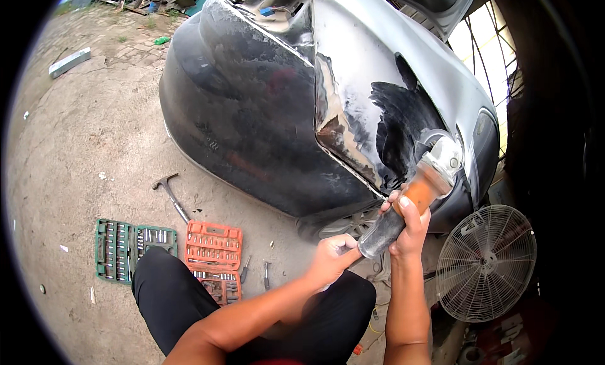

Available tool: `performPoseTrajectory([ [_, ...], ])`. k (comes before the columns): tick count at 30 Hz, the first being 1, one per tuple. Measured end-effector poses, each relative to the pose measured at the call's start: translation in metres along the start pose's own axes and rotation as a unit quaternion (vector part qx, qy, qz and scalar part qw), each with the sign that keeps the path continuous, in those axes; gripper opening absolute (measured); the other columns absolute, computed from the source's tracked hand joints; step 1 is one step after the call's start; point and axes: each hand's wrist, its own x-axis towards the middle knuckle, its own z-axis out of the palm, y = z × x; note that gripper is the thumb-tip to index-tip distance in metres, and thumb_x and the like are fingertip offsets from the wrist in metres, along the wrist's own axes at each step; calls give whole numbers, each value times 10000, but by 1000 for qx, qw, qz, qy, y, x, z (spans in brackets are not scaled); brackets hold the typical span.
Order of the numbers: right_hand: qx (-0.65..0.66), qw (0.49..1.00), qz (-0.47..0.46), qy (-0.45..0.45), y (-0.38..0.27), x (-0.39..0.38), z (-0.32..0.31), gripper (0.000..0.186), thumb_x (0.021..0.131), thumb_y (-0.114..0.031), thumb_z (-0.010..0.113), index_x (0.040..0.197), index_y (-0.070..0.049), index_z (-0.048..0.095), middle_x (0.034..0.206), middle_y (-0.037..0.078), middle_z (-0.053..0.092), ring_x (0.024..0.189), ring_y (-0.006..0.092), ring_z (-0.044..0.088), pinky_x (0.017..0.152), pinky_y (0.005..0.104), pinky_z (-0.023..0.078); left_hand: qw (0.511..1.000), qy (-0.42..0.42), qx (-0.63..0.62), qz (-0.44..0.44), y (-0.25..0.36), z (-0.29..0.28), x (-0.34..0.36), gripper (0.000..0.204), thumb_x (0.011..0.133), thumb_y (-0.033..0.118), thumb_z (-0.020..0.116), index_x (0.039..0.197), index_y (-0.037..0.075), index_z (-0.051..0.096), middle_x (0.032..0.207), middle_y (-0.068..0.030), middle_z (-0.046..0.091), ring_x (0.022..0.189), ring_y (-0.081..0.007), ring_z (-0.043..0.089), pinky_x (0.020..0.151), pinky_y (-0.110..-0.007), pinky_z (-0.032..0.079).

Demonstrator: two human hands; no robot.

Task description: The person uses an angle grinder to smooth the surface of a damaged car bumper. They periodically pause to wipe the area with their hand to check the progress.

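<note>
An angle grinder point(419, 191) with an orange and grey body and a metal head slants up to the right before me. My right hand point(413, 226) wraps round its middle. At the lower back end of the tool, my left hand point(334, 261) is closed, thumb and fingers pressed to it. The grinder's disc point(435, 138), partly hidden by the guard and head, is at the silver and black fender point(409, 113) of a car. Bare, sanded patches point(340, 128) show along the seam with the dark bumper point(246, 106).
A round wire fan point(486, 262) stands at the right. On the ground are a green socket set point(115, 250), an orange socket set point(213, 245), a hammer point(170, 195) and a smaller tool point(266, 275). A car wheel point(343, 226) shows below the fender.
</note>
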Motion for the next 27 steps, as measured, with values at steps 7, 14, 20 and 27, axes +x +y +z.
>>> performPoseTrajectory([
  [7, -12, 995, 3, -96, 0, -3, 1, 561, 840, -210, 816, 1292, 24, 581, 989, 138, 695, 815, 236, 718, 760, 362, 605, 1000, -18, 0, -22, -8, -14, 2, 299, 1034, 161, 754, 1257, -29, 694, 1175, -60, 721, 1012, -109, 634, 956, -306, 521],
  [14, -147, 967, 54, -199, -2, 13, 37, 500, 849, -194, 881, 1231, 10, 631, 983, 74, 719, 866, 143, 689, 798, 315, 570, 965, -11, 253, 68, 47, 19, -2, 912, 978, 356, 785, 1606, -76, 283, 1489, -287, 582, 1471, -462, 532, 1187, -523, 442],
  [20, -255, 939, 7, -232, -12, 40, 75, 518, 833, -192, 862, 1257, 21, 654, 1031, 53, 720, 904, 127, 646, 847, 313, 545, 971, -24, 238, 24, 76, 9, 26, 805, 1007, 382, 784, 1512, -74, 352, 1447, -322, 599, 1403, -450, 600, 1173, -508, 459],
  [27, -301, 923, 7, -237, -31, 61, 109, 539, 831, -180, 873, 1279, 23, 653, 1075, 70, 722, 935, 136, 666, 875, 323, 558, 980, -62, 153, 114, 91, 1, 51, 830, 1032, 322, 770, 1584, -70, 290, 1492, -248, 591, 1442, -345, 583, 1217, -461, 437],
])
